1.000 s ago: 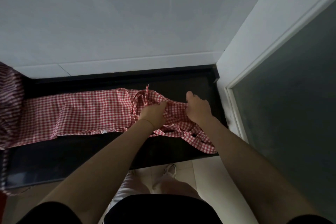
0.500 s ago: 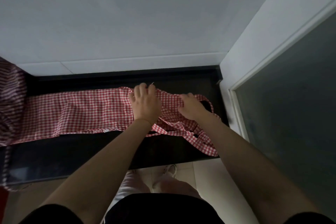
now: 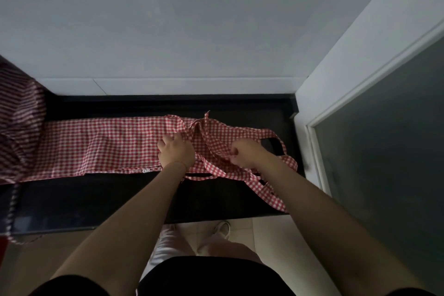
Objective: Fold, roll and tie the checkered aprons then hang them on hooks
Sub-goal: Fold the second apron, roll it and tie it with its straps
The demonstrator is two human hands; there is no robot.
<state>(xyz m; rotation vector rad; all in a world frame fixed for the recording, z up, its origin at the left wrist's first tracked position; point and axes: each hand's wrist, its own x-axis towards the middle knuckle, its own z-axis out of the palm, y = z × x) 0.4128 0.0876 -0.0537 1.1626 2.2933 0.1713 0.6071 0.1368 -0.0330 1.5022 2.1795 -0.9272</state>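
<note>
Black countertop (image 3: 96, 199) under a white wall carries the checkered apron (image 3: 101, 144), laid out long. Left hand (image 3: 176, 152) grips its bunched cloth with curled fingers; right hand (image 3: 247, 154) pinches a strap (image 3: 216, 154).

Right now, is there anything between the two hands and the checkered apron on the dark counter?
Nothing visible. The left hand and the right hand are already on the checkered apron, at its strap end, with fingers curled into the cloth. No hooks are in view.
</note>
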